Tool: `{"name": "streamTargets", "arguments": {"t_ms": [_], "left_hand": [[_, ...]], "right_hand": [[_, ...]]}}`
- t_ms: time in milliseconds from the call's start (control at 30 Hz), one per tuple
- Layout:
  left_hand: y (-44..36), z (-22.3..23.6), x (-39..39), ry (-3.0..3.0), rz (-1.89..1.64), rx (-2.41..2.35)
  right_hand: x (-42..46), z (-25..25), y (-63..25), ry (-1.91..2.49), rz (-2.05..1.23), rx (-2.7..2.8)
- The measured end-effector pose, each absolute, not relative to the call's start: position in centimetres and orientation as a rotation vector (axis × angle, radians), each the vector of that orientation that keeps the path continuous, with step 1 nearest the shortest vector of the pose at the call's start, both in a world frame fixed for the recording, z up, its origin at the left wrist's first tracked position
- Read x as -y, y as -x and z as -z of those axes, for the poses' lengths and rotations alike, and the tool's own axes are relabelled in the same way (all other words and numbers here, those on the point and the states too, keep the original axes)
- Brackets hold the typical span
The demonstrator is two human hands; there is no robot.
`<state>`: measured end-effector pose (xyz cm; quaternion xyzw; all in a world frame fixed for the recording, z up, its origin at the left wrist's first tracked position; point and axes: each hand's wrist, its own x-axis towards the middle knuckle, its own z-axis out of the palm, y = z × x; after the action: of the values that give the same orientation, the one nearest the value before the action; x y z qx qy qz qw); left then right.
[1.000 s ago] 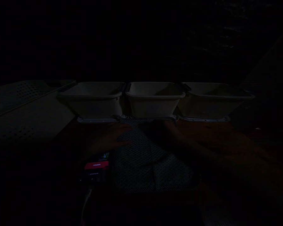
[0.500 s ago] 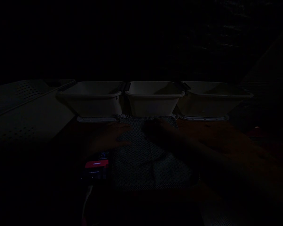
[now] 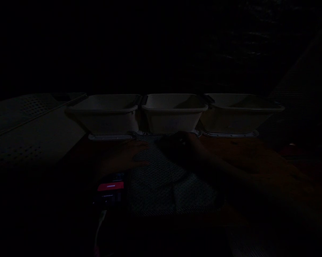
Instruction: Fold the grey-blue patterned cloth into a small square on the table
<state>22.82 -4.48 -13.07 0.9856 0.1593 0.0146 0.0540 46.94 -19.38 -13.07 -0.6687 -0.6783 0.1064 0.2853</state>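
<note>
The picture is very dark. A grey-blue woven cloth (image 3: 155, 182) lies spread on the wooden table, with a few creases in it. My left hand (image 3: 123, 157) rests at its left edge, open, thumb and fingers apart. Over the far part of the cloth is my right hand (image 3: 183, 144), knuckles raised and fingers pointing down and left. Shadow hides those fingertips, so I cannot tell whether they grip anything. A lit phone (image 3: 110, 191) lies just left of the cloth, below my left hand, with a pale cable (image 3: 98, 228) running from its lower end.
Three pale tubs stand in a row behind the cloth: a left tub (image 3: 107, 119), a middle tub (image 3: 174, 119) and a right tub (image 3: 230, 119). A white perforated basket (image 3: 43, 125) is at the far left. Brown wooden tabletop (image 3: 243, 153) shows at the right.
My right hand has shifted slightly, its knuckles now higher and its fingers more bent. My left hand stays nearly where it was. The view has moved a little.
</note>
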Motion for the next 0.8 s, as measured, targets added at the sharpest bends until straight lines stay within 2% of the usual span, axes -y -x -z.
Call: {"name": "streamTargets", "arguments": {"t_ms": [233, 433, 800], "left_hand": [[-22.9, 13.3, 4.4, -2.974, -0.030, -0.499], [-23.0, 13.0, 4.7, -2.992, -0.017, -0.501], [-22.8, 13.2, 4.7, -3.001, -0.025, -0.510]], "right_hand": [[17.7, 15.5, -47.5, 1.866, -0.281, 1.910], [17.9, 15.3, -47.5, 1.652, -0.175, 2.115], [17.9, 15.7, -47.9, 1.816, -0.191, 2.230]]}}
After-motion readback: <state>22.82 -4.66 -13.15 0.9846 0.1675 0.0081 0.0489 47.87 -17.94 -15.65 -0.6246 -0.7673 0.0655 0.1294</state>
